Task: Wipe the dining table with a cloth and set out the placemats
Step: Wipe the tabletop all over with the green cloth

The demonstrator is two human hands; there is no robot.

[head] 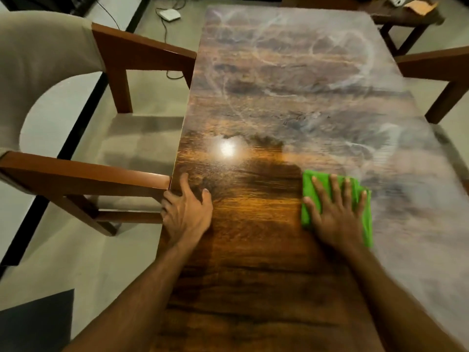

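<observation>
My right fingers (pixel 334 185) press flat on the soft, limp cloth (pixel 307 215); left fingers (pixel 183 182) brace, empty, at the bench (pixel 253 250) edge.

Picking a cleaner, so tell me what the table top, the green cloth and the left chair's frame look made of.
Table top: wood or wood-look veneer, glossy; grain shows, a light reflects, wipe streaks haze it.
Green cloth: soft matte fabric, perhaps microfibre, flat under the right hand.
Chair frame: reddish wood, smooth satin sheen, square-cut edges.
</observation>
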